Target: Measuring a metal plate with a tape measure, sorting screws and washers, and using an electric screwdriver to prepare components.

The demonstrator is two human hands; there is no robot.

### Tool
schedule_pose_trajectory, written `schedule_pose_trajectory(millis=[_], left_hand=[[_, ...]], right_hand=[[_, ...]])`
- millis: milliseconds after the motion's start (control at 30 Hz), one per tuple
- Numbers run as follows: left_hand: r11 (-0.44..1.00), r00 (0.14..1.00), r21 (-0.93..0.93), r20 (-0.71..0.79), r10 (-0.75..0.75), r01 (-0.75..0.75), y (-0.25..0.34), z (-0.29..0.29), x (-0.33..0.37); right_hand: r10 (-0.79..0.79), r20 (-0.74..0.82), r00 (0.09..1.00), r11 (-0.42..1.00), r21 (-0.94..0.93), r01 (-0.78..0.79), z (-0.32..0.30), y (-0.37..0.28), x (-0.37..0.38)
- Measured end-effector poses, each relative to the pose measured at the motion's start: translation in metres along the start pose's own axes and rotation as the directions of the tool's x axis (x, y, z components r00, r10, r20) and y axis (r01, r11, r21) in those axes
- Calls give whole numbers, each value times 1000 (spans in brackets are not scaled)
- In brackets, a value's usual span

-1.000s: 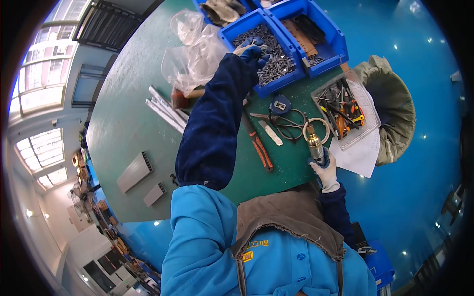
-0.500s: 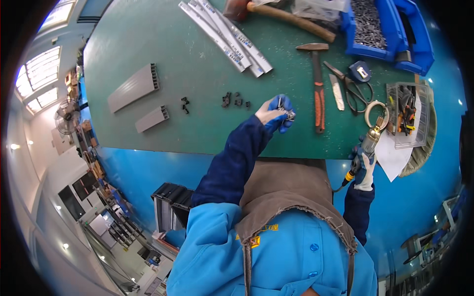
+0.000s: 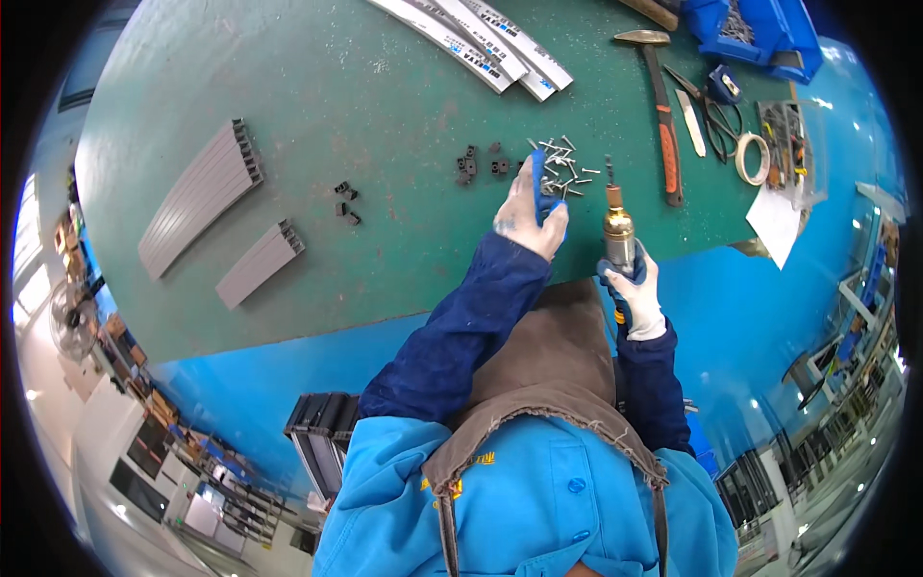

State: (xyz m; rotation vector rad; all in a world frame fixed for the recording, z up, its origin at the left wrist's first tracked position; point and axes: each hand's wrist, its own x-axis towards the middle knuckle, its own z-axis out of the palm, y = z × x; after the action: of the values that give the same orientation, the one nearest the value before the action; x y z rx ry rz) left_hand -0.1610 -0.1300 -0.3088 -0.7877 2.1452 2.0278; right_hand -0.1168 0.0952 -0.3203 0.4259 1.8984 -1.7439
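A scattered pile of silver screws (image 3: 573, 181) lies on the green table. My left hand (image 3: 524, 216), in a white and blue glove, is at the pile's near left side, its fingers stretched out and holding nothing. In my right hand (image 3: 642, 296), also gloved, is a power screwdriver (image 3: 619, 229) with a brass-coloured front, its bit pointing away from me, just right of the screws. Small black plastic fittings (image 3: 466, 165) sit left of my left hand. More black fittings (image 3: 347, 204) lie farther left, near a long grey slatted profile (image 3: 200, 200) and a shorter one (image 3: 260, 265).
White wrapped strips (image 3: 471, 43) lie at the back. To the right are a hammer (image 3: 663, 125), scissors (image 3: 716, 115), a tape measure (image 3: 723, 85), a tape roll (image 3: 752, 159) and a clear tool box (image 3: 793, 144). A blue bin (image 3: 760, 43) stands at the far right.
My left hand was closed around the screws; it has opened, and they are spread on the table. My right hand has brought the power screwdriver leftward from the table's right edge.
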Motion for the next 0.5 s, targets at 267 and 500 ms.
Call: schedule_pose_trajectory(millis=[267, 500], left_hand=[[951, 980, 239, -2, 201, -194, -13, -53, 13], [233, 701, 868, 169, 693, -439, -13, -63, 57]], right_hand=[[2, 10, 1000, 995, 99, -3, 15, -16, -1], [37, -48, 998, 937, 348, -18, 18, -11, 11]])
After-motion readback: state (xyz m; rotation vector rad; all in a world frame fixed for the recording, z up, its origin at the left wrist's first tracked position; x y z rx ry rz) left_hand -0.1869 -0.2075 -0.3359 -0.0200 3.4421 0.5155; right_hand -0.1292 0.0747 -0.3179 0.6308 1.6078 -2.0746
